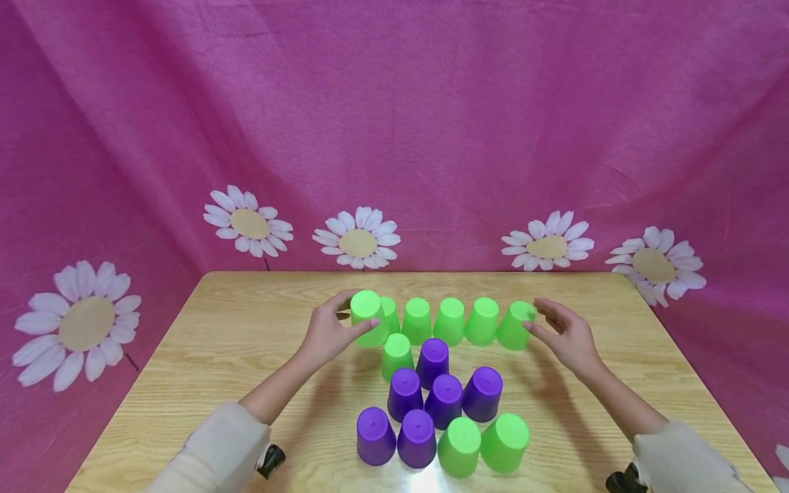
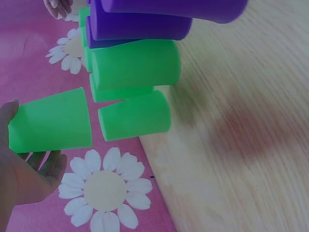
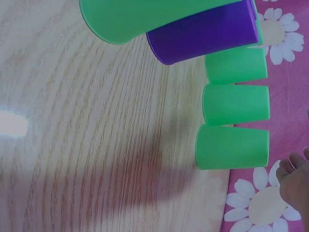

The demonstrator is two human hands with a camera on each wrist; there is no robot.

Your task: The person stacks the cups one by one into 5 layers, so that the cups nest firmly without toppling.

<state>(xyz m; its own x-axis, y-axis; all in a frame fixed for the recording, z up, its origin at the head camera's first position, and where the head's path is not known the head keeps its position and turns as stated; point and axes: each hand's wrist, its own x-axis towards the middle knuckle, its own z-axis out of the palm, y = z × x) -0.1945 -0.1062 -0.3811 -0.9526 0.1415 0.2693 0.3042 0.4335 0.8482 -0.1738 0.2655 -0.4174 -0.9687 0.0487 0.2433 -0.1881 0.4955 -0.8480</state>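
Five green cups [image 1: 449, 325] stood in back; left hand [image 1: 329, 333] gripped a sixth cup [image 1: 368, 311] (apparently unplaced); right hand [image 1: 571, 335] empty, thumb and fingers apart.

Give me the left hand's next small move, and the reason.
Probably ease the held green cup down toward the back row's leftmost cup: the left hand grips it upside down, raised higher than that cup.

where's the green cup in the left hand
In the head view, the green cup is raised left of centre, partly hiding the back row's leftmost cup.
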